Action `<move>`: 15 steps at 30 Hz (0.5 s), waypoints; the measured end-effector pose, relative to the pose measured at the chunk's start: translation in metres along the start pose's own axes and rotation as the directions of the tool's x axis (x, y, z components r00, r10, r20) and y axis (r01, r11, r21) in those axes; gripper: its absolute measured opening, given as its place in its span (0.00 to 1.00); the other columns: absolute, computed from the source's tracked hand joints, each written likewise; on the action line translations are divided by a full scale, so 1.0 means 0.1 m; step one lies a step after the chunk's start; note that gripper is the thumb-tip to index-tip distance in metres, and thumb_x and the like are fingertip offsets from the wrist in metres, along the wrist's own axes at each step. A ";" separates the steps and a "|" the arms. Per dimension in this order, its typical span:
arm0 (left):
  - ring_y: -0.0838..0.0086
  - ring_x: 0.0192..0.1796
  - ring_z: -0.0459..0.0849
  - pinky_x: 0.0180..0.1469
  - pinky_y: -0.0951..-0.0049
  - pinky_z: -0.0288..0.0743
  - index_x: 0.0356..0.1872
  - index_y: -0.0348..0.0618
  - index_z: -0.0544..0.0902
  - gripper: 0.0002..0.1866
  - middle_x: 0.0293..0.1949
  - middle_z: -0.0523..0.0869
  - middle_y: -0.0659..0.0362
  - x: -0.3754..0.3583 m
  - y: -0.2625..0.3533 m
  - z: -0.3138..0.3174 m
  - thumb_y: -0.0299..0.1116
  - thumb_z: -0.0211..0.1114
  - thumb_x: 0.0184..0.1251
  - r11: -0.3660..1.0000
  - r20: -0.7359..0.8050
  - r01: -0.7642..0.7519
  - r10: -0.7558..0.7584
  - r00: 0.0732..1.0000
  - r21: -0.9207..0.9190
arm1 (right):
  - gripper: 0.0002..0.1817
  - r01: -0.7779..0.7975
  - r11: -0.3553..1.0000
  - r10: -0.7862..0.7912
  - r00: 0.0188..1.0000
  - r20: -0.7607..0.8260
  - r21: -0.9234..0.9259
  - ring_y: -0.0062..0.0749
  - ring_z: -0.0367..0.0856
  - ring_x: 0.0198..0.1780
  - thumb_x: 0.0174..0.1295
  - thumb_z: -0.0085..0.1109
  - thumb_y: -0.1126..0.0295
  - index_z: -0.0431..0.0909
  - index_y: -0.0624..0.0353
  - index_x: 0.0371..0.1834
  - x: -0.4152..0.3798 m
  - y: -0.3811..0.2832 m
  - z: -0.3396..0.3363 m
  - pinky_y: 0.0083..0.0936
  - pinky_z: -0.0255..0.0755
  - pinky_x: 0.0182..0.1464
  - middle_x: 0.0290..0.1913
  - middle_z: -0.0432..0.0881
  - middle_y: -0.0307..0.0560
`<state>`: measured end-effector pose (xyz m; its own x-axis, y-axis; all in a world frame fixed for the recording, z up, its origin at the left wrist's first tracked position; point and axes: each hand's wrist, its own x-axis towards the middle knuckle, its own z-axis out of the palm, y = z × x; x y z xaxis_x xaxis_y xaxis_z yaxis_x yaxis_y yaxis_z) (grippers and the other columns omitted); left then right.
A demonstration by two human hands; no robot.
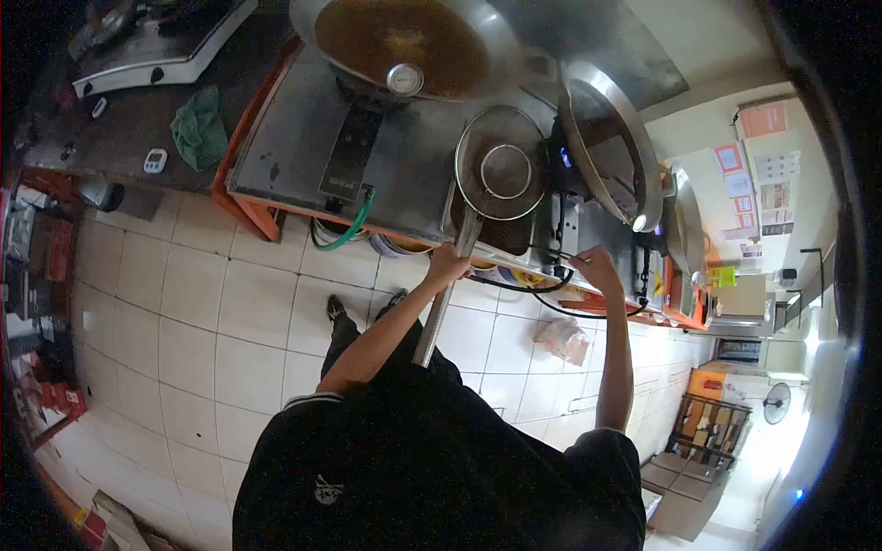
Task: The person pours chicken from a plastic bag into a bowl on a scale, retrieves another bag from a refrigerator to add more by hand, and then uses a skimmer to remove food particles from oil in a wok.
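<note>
My left hand (448, 265) is wrapped round the long metal handle of a round mesh strainer (473, 179). The strainer's bowl lies over a dark rectangular pan (503, 234) set in the counter, and a smaller ring shows within its rim. To the right, my right hand (595, 267) pinches the end of a thin dark tool (551, 252) that reaches left toward the pan. Its exact kind is too small to make out. Beyond the strainer stands a wide wok (514, 50) of brown liquid, with a dial thermometer (404, 80) at its near edge.
A second wok (654, 188) is tilted up on the right, beside a blue flame. A green hose (354, 230) hangs from the counter's front. On the left counter are a green cloth (198, 130) and a timer (155, 162). A plastic bag (562, 340) lies on the tiled floor.
</note>
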<state>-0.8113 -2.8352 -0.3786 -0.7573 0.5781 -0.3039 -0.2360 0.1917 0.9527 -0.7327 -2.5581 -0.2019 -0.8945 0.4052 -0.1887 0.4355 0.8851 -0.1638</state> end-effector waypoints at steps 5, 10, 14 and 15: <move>0.74 0.19 0.82 0.21 0.75 0.76 0.15 0.36 0.78 0.11 0.15 0.80 0.55 0.03 -0.13 0.08 0.33 0.62 0.47 0.993 -0.049 0.089 -0.093 0.994 -0.075 | 0.15 0.233 0.968 -0.239 0.969 -0.068 -0.092 0.39 0.75 0.21 0.47 0.60 0.62 0.77 0.67 0.17 0.12 0.08 0.07 0.34 0.68 0.28 0.16 0.72 0.59; 0.71 0.19 0.82 0.19 0.78 0.76 0.17 0.30 0.78 0.11 0.16 0.81 0.51 -0.01 -0.03 0.01 0.30 0.61 0.47 0.995 -0.027 0.054 -0.056 0.998 -0.082 | 0.16 0.218 0.974 -0.217 0.976 -0.022 0.059 0.40 0.71 0.14 0.48 0.59 0.63 0.76 0.67 0.13 0.04 -0.20 -0.06 0.33 0.66 0.22 0.12 0.72 0.57; 0.74 0.18 0.81 0.21 0.75 0.76 0.20 0.32 0.79 0.11 0.16 0.81 0.54 0.06 -0.12 0.03 0.33 0.61 0.46 0.996 0.012 0.087 -0.087 0.996 -0.008 | 0.15 0.478 0.784 -0.530 0.848 -0.027 -0.396 0.43 0.76 0.23 0.49 0.59 0.60 0.79 0.63 0.18 0.12 0.07 0.09 0.36 0.70 0.32 0.19 0.76 0.57; 0.75 0.18 0.81 0.22 0.75 0.76 0.20 0.32 0.79 0.12 0.17 0.82 0.54 0.02 -0.13 0.03 0.34 0.61 0.46 0.994 -0.007 0.094 -0.095 0.995 -0.054 | 0.15 0.295 0.919 -0.324 0.943 -0.073 -0.262 0.45 0.76 0.26 0.48 0.60 0.60 0.79 0.63 0.20 0.07 0.01 0.02 0.36 0.70 0.35 0.21 0.77 0.56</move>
<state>-0.8084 -2.8344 -0.3914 -0.7357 0.5520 -0.3925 -0.3387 0.2020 0.9189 -0.7379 -2.5548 -0.2050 -0.9922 0.1126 -0.0543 0.1100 0.9928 0.0478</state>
